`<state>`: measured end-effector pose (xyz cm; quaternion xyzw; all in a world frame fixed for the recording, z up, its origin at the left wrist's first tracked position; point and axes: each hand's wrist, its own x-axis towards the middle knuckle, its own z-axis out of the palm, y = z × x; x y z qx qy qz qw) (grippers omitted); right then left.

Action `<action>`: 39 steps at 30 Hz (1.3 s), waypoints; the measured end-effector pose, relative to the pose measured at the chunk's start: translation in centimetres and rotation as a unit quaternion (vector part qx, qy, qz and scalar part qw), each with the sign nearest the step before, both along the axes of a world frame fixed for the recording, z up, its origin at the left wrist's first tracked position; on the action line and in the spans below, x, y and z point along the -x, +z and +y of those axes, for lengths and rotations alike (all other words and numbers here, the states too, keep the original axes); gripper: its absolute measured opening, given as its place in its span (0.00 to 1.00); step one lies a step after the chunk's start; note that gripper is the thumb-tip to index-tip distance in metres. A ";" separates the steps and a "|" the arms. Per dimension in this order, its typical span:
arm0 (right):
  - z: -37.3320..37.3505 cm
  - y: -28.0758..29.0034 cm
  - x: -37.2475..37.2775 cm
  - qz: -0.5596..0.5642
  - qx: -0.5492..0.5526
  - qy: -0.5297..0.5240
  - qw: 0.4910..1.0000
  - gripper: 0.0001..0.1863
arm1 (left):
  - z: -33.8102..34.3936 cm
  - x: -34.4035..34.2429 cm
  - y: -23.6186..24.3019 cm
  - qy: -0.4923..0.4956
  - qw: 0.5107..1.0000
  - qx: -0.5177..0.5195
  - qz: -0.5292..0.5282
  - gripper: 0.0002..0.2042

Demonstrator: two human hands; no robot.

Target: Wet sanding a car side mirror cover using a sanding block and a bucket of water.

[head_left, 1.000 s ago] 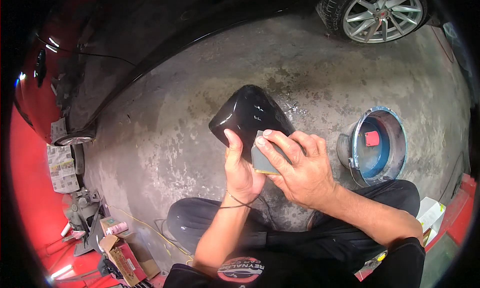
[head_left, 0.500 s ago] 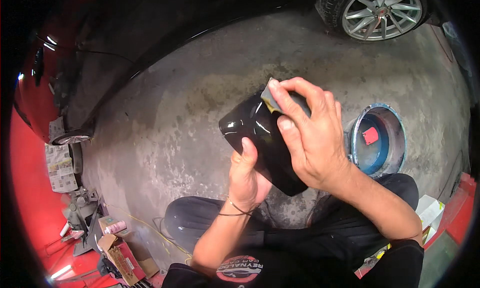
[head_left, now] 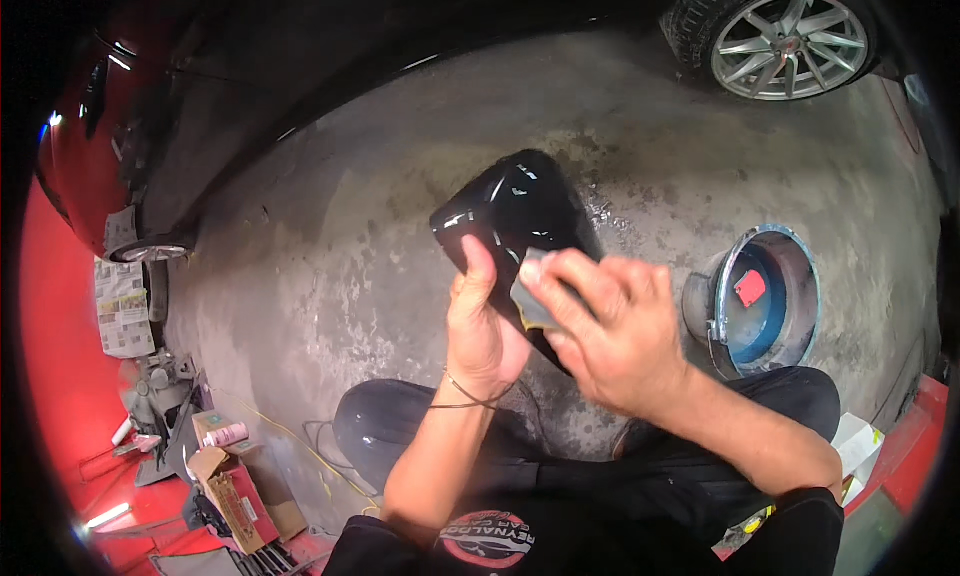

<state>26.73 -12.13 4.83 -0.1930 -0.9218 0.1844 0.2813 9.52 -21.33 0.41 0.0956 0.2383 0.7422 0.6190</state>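
A glossy black car mirror cover (head_left: 535,201), tilted and wet-looking, is held up in front of me over the floor. My left hand (head_left: 485,326) grips its lower left side, thumb on the face and fingers beneath, mostly hidden. Against the lower part of the cover, my right hand (head_left: 630,326) presses a folded grey piece of sandpaper (head_left: 533,294) with a yellowish edge, pinched under the fingers. To the right stands a bucket (head_left: 722,296) of water with a small red rectangular piece (head_left: 749,288) in it.
A black car (head_left: 300,56) spans the far side, its spoked wheel (head_left: 790,46) at far right. On the left lie an open cardboard box (head_left: 235,496), a pink-and-white can (head_left: 226,435) and a yellow cord (head_left: 290,438). The concrete floor (head_left: 310,266) has wet spots.
My right hand has slid the sandpaper from the cover's upper edge down toward its lower part. The left hand still holds the cover, and the view has shifted slightly.
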 end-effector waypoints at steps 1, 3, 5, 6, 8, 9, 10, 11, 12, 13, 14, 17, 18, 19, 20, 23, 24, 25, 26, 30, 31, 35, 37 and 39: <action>1.0 0.3 0.2 0.007 -0.010 -0.009 1.000 0.39 | 0.0 -1.0 0.1 0.026 0.999 0.036 0.007 0.31; 2.8 0.7 1.1 0.027 -0.017 -0.022 0.999 0.39 | 0.3 -3.2 1.7 0.059 0.995 0.070 0.035 0.28; 1.9 1.0 0.8 0.029 -0.005 -0.019 0.999 0.38 | -0.1 -2.7 1.6 0.060 0.993 0.072 0.068 0.26; 1.3 1.1 0.4 0.032 0.008 -0.014 0.999 0.37 | -0.4 -1.9 1.2 0.055 0.989 0.074 0.115 0.25; 1.7 0.5 -0.7 0.017 0.020 0.009 1.000 0.36 | -0.4 -1.2 1.3 0.074 0.981 0.074 0.164 0.24; 2.7 0.0 -1.1 -0.013 0.022 -0.034 0.999 0.36 | -0.2 -1.1 1.7 0.081 0.960 0.112 0.245 0.18; 3.8 -0.3 -1.6 -0.043 0.024 -0.078 0.996 0.36 | 0.1 -1.1 2.1 0.089 0.930 0.149 0.323 0.13; 4.9 0.0 -1.8 -0.021 0.037 -0.089 0.995 0.38 | 0.0 -1.2 2.8 0.085 0.909 0.185 0.362 0.11; 5.4 0.5 -1.8 -0.019 0.031 -0.086 0.996 0.38 | -0.2 -1.2 2.5 0.075 0.896 0.180 0.400 0.11; 5.6 1.4 -1.7 0.001 0.013 -0.066 0.998 0.38 | -0.4 -1.4 2.4 0.069 0.887 0.158 0.427 0.11; 5.8 1.9 -1.8 0.020 -0.007 -0.048 0.999 0.39 | -0.3 -1.6 2.2 0.062 0.879 0.136 0.453 0.12; 4.3 3.1 -2.2 0.012 -0.015 -0.024 1.000 0.38 | 0.3 -2.6 2.2 0.075 0.862 0.098 0.491 0.14; 3.7 3.9 -2.2 0.011 -0.019 -0.012 1.000 0.38 | 0.4 -2.8 2.7 0.073 0.861 0.091 0.495 0.15; 3.2 4.7 -2.2 -0.001 -0.043 -0.013 0.999 0.37 | -0.2 -2.5 1.8 0.055 0.868 0.099 0.484 0.18; 2.7 4.9 -2.2 -0.001 -0.049 -0.014 0.999 0.37 | -0.2 -2.7 2.0 0.057 0.868 0.093 0.484 0.18; 1.3 4.9 -2.0 -0.006 -0.064 0.014 0.998 0.30 | -0.3 -3.2 2.6 0.094 0.840 0.065 0.531 0.24; 1.6 4.7 -1.9 -0.005 -0.065 0.013 0.998 0.30 | -0.2 -3.2 2.6 0.094 0.839 0.064 0.532 0.24; 2.3 4.4 -1.7 0.009 -0.047 0.000 0.999 0.32 | 0.0 -3.3 2.5 0.090 0.847 0.076 0.519 0.23; 3.0 4.2 -1.6 0.023 -0.027 -0.011 0.999 0.35 | 0.0 -3.4 2.3 0.086 0.854 0.091 0.506 0.22; 2.0 4.7 -2.1 0.018 -0.003 0.006 1.000 0.31 | 0.4 -3.6 1.5 0.111 0.808 -0.013 0.579 0.18; 2.4 4.8 -1.9 0.022 -0.003 0.007 1.000 0.31 | -0.6 -3.3 1.9 0.051 0.800 0.053 0.596 0.18; 4.5 3.1 -1.8 0.009 -0.021 -0.041 0.999 0.29 | -0.1 -5.1 1.7 0.072 0.839 0.166 0.513 0.16; 2.0 4.7 -1.2 0.026 -0.021 -0.006 0.999 0.29 | -0.7 -4.3 0.7 0.085 0.821 0.129 0.550 0.14; 2.0 4.3 -1.4 0.030 -0.033 0.030 0.999 0.31 | -0.4 -4.5 1.2 0.158 0.797 0.031 0.583 0.13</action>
